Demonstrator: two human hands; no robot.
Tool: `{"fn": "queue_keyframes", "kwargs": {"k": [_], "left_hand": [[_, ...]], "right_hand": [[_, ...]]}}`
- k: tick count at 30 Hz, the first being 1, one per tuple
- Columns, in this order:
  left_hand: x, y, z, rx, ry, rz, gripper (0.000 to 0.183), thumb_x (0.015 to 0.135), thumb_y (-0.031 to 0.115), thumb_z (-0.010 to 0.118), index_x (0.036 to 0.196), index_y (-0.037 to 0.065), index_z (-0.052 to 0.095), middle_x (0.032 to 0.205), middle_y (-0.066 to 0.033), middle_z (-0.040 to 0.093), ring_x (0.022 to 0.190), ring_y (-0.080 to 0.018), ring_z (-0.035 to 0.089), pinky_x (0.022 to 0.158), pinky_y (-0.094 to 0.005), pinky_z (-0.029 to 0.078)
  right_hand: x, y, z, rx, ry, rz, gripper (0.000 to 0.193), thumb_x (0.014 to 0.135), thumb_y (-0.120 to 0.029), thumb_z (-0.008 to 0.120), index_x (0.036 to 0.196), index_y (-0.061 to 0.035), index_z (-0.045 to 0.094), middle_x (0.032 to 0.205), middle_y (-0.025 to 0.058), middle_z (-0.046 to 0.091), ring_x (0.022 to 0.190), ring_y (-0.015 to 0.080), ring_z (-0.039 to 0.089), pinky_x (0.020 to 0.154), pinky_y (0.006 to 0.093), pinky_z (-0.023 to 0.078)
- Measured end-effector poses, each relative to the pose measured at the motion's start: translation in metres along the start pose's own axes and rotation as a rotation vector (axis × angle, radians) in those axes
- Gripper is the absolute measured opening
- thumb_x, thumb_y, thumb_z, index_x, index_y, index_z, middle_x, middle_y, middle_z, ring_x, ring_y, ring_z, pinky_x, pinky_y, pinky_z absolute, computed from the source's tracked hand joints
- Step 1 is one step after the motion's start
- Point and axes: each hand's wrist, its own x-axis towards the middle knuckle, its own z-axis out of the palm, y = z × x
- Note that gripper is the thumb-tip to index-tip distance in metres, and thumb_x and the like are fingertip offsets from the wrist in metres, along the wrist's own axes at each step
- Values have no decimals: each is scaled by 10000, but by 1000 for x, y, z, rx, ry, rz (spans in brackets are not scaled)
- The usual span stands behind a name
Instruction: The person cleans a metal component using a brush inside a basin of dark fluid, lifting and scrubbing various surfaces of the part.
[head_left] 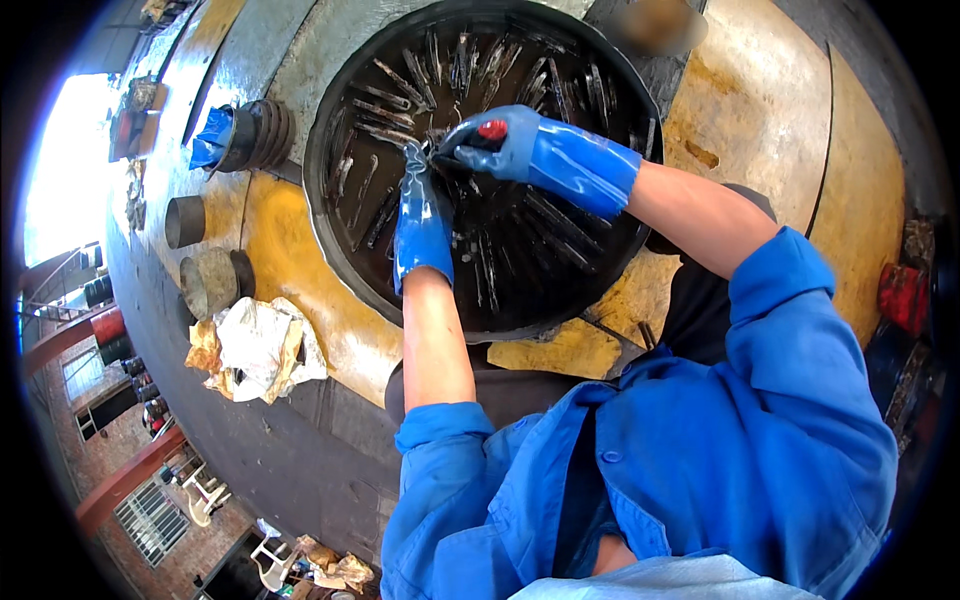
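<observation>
A large round black pan (322,215) lies before me, dark and wet inside. Slender glossy strips (552,235) are arranged in it like spokes round the middle. Both my hands wear blue rubber gloves and meet near the pan's centre. My right hand (505,140) is closed round a tool with a red handle (492,130); its working end is hidden by the glove. Just left of it, my left hand (420,205) reaches in with its fingers pressed together at the strips' inner ends. What those fingers pinch, if anything, is too small to make out.
Yellow and grey metal plates (770,90) surround the pan. To the left stand a short metal ring (185,222), a rusty cylinder (208,282) and a dark ribbed cylinder (265,135) with blue plastic. Crumpled white cloth (262,345) lies nearby. A red object (903,298) sits far right.
</observation>
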Motion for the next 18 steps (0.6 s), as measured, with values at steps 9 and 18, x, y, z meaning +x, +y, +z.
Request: {"fn": "queue_keyframes", "kwargs": {"k": [9, 18], "left_hand": [[15, 8, 9, -104, 139, 111, 507, 1025, 449, 613, 1343, 57, 643, 1155, -92, 708, 1031, -191, 613, 977, -346, 472], [39, 11, -24, -518, 398, 47, 410, 975, 383, 727, 1250, 78, 721, 1107, -80, 735, 913, -218, 638, 860, -378, 532]], "right_hand": [[33, 44, -28, -21, 167, 419, 398, 923, -475, 712, 1182, -177, 756, 1037, 124, 778, 963, 277, 746, 879, 392, 586], [17, -1, -24, 56, 142, 451, 339, 918, -395, 738, 1154, -152, 767, 976, 99, 786, 901, 228, 751, 859, 355, 588]]}}
